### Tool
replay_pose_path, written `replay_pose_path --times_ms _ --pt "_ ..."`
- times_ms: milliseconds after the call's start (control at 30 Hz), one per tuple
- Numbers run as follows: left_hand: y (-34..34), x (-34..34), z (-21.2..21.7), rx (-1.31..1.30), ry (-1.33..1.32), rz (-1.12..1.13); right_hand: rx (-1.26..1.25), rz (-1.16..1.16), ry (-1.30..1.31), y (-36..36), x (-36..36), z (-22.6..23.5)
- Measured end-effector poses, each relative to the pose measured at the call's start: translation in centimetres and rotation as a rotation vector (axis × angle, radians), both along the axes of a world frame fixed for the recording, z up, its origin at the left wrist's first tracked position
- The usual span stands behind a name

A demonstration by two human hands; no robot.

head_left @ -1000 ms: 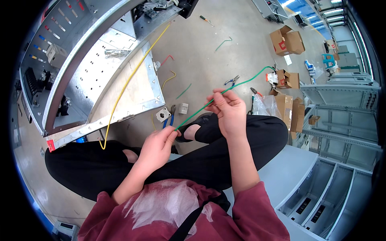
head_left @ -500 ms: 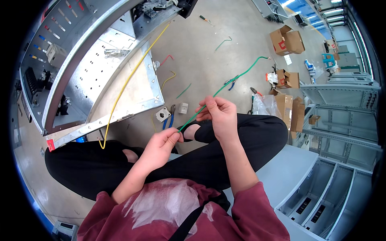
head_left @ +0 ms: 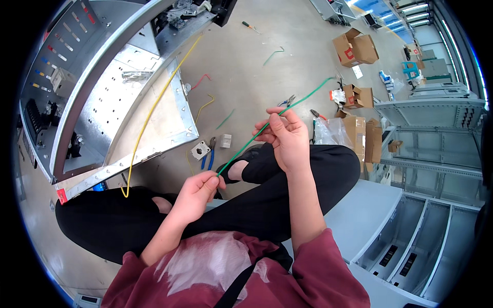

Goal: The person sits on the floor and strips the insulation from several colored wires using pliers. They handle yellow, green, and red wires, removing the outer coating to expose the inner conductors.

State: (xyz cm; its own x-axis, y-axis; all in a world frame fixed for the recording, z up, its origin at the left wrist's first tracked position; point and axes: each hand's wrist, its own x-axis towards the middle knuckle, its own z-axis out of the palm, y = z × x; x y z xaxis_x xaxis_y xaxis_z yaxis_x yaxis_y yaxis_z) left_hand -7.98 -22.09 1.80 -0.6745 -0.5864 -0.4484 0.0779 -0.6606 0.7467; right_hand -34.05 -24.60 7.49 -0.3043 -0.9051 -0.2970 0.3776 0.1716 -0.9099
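Observation:
A green wire (head_left: pixel 242 150) runs slantwise between my two hands, its far part rising to the upper right. My left hand (head_left: pixel 199 191) pinches its lower end between thumb and fingers. Further along it, my right hand (head_left: pixel 284 134) grips the wire between thumb and fingers, the other fingers loosely curled. Beyond my right hand the wire is nearly straight, with a small bend at its tip. A long yellow wire (head_left: pixel 152 105) with a hooked lower end lies across the metal cabinet frame (head_left: pixel 179 134) to the left.
On the floor lie blue-handled pliers (head_left: pixel 211 154), a white block (head_left: pixel 225 140), a square plate (head_left: pixel 200 150), a screwdriver (head_left: pixel 249 25) and short wire pieces. Cardboard boxes (head_left: pixel 355 47) and clear plastic (head_left: pixel 330 132) are at the right. Grey metal cabinets (head_left: pixel 426 236) stand at the far right.
My hands have moved slightly apart along the green wire, the left one lower and leftward. The wire between them is straighter. The whole view has shifted a little.

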Motion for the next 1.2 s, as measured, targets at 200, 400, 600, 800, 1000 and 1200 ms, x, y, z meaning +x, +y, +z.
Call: replay_pose_path --times_ms 200,400,600,800,1000,1200 --pt "-0.2 -1.2 2.0 -0.678 -0.434 0.067 -0.034 -0.059 -0.061 0.5 -0.8 0.9" --pt "-0.5 -0.7 0.9 -0.729 -0.314 -0.006 -0.049 -0.019 -0.144 0.9 -1.0 0.5" --pt "-0.5 -0.7 0.0 0.148 0.157 -0.055 0.142 0.261 -0.184 0.9 2.3 -0.3" --pt "-0.1 -1.6 -1.0 0.016 -0.034 -0.031 0.117 0.214 0.02 1.0 3.4 -0.8" --pt "0.1 -2.3 -0.3 -0.154 -0.137 0.04 0.126 0.198 0.023 0.7 3.2 -0.6" --pt "-0.2 -2.3 0.1 -0.561 -0.481 0.046 0.244 0.344 0.009 1.3 4.5 -2.1"
